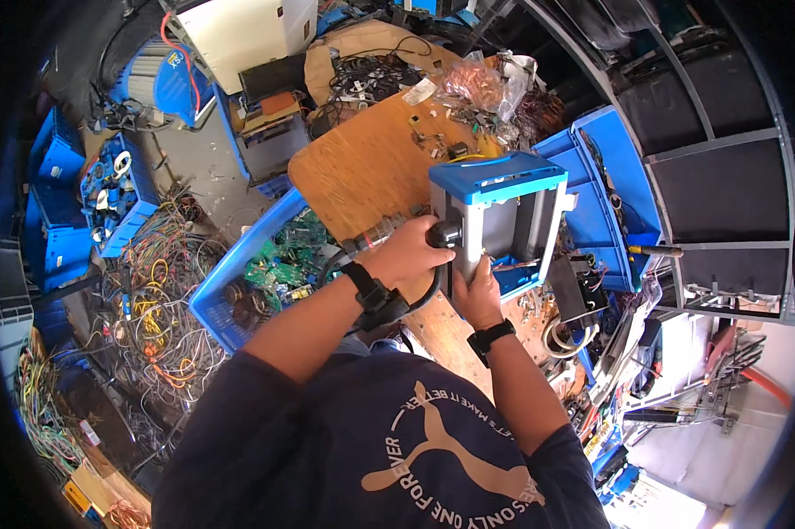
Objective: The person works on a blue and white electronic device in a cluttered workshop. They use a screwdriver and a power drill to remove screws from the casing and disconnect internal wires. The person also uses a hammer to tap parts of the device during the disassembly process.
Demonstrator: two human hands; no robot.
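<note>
A box-shaped housing with blue ends and white posts (473,242) stands on the wooden table, its side open onto a grey interior. My left hand (406,254) is closed at its left side, around a black round-ended part (444,234). Whether that part is a tool or belongs to the housing, I cannot tell. My right hand (479,295) grips the housing's near lower corner, thumb pointing up along the post. A black curved strip (428,295) hangs between my two hands. Both wrists wear black bands.
The wooden table (353,167) carries metal scraps and a clear bag of copper-coloured wire (472,84). A blue crate (212,304) of green circuit boards stands at the left, beside heaped cables (155,300). Blue bins (622,167) and a dark metal rack (724,194) are at the right.
</note>
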